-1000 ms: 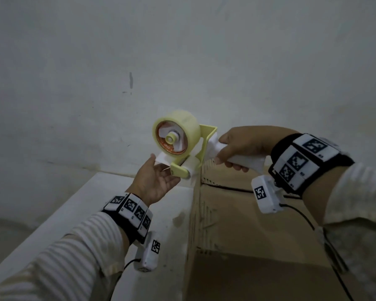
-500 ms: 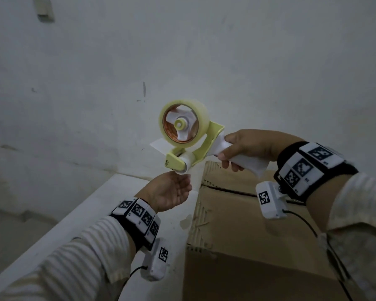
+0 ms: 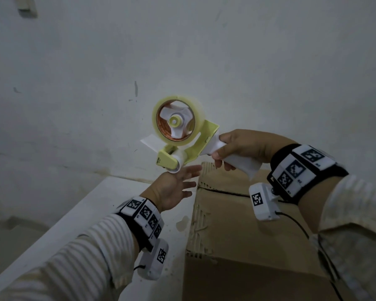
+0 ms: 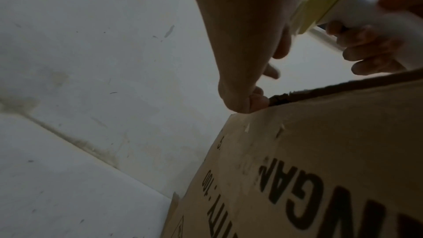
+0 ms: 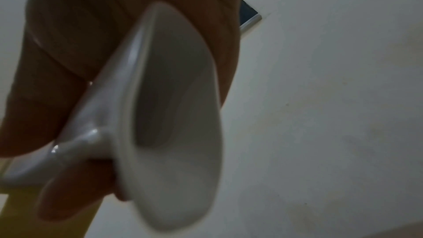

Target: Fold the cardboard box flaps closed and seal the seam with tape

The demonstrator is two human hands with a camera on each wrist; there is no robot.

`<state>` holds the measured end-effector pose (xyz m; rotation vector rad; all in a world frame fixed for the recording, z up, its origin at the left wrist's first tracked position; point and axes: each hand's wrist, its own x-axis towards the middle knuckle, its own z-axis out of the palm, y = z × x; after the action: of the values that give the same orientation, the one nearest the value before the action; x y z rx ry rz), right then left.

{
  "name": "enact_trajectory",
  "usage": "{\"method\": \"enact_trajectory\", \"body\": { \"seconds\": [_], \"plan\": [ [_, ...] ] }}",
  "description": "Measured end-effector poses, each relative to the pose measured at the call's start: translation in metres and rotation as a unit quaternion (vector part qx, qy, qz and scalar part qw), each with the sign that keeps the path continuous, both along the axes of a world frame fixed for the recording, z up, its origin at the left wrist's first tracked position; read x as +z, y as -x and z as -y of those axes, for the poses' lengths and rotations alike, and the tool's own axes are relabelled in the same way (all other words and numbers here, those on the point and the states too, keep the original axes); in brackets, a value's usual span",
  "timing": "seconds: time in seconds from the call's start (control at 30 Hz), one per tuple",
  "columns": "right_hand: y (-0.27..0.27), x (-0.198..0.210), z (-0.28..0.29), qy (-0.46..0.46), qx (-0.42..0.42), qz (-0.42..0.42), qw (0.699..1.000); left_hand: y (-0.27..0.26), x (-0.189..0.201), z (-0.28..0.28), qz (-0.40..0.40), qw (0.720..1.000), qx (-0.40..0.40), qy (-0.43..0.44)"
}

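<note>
A brown cardboard box (image 3: 243, 218) stands on the white surface with its top flaps folded flat and a dark seam (image 3: 224, 192) across the far end. My right hand (image 3: 239, 146) grips the white handle (image 5: 160, 115) of a yellow-green tape dispenser (image 3: 182, 140), held in the air above the box's far left corner. The dispenser carries a roll of clear tape (image 3: 178, 120), and a loose tape end (image 3: 149, 143) sticks out to the left. My left hand (image 3: 174, 187) is just below the dispenser's roller, palm up, fingers relaxed, holding nothing.
A white table surface (image 3: 96, 216) runs along the box's left side. A grey-white wall (image 3: 182, 51) rises close behind the box. The box side (image 4: 320, 169) bears dark printed letters. Cables hang from both wrist cameras.
My right hand has lifted the dispenser up off the box corner and tilted it. My left hand has let go of the tape end and dropped below the roller.
</note>
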<state>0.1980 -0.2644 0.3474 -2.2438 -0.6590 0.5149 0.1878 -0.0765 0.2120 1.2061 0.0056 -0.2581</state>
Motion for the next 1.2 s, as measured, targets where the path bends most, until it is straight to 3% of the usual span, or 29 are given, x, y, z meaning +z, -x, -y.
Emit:
{"method": "enact_trajectory", "body": {
  "seconds": [0.17, 0.3, 0.47, 0.93, 1.2],
  "plan": [
    [0.001, 0.0, -0.002, 0.004, -0.001, 0.001, 1.0, -0.002, -0.004, -0.011, -0.047, 0.994, -0.045, 0.088],
    [0.0, 0.0, -0.003, 0.008, -0.009, 0.01, 1.0, 0.001, -0.003, -0.017, -0.066, 0.991, -0.061, 0.1],
    [-0.002, 0.0, -0.002, 0.027, -0.02, 0.014, 0.999, 0.001, -0.003, -0.022, -0.093, 0.989, -0.022, 0.111],
    [-0.004, -0.012, 0.034, 0.102, -0.086, -0.034, 0.99, 0.002, 0.012, 0.002, -0.093, 0.985, 0.05, -0.133],
    [-0.01, -0.017, 0.055, 0.142, -0.094, 0.003, 0.985, 0.004, 0.019, 0.007, -0.073, 0.972, 0.087, -0.205]
  ]
}}
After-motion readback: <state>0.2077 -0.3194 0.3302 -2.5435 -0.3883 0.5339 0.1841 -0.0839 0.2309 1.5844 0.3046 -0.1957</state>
